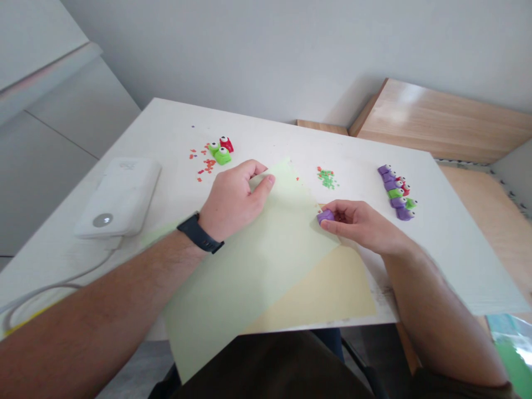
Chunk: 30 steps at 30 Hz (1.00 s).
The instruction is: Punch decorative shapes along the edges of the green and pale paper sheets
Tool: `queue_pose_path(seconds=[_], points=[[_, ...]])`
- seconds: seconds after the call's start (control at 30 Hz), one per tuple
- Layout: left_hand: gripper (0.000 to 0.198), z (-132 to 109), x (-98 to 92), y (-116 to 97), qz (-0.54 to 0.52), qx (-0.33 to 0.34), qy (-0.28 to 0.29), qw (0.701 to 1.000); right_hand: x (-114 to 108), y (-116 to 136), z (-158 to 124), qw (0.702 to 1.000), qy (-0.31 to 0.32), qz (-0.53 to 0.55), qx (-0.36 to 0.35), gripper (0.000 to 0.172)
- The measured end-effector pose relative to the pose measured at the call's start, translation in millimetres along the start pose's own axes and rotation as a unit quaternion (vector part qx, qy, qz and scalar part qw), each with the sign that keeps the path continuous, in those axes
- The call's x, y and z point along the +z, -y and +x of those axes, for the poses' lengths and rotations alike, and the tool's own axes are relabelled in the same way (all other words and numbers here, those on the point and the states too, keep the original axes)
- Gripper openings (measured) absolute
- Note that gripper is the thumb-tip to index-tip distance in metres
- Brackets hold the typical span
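Observation:
A pale green paper sheet [249,266] lies slanted over the table's near edge, partly on top of a yellow sheet [328,293]. My left hand [239,197] rests on the green sheet close to its far corner, thumb and forefinger closed at its far-left edge. In my right hand [357,221] a small purple block [325,216] is pinched between thumb and fingers, touching the green sheet's right edge. To the right stands a row of small purple, red and green blocks with googly eyes [397,194]. Three similar ones, green and red [222,151], sit beyond my left hand.
Orange paper bits [209,165] are scattered at the far left, green bits [327,179] in a pile near the middle. A white device [120,194] with a cable [91,270] lies at the left of the white table [449,244]. Wooden boards [440,113] stand behind at right.

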State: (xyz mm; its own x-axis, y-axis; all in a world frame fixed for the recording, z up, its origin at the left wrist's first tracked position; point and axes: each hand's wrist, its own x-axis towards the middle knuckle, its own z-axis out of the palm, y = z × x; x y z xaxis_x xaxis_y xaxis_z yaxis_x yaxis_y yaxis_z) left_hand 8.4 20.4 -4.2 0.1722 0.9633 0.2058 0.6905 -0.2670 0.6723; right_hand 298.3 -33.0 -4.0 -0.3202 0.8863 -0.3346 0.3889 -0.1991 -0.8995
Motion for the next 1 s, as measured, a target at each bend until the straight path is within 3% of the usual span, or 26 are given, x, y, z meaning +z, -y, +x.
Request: queue_pose_path(seconds=[0.5,1.0], points=[[0.030,-0.1,-0.1,1.0,-0.002,0.005,0.001,1.000,3.0,0.6,-0.2,1.000,-0.006,0.007,-0.003,0.034],[0.029,-0.5,0.0,-0.1,0.000,-0.002,-0.001,1.000,7.4,-3.5,2.7,0.998,-0.054,-0.021,-0.022,0.035]])
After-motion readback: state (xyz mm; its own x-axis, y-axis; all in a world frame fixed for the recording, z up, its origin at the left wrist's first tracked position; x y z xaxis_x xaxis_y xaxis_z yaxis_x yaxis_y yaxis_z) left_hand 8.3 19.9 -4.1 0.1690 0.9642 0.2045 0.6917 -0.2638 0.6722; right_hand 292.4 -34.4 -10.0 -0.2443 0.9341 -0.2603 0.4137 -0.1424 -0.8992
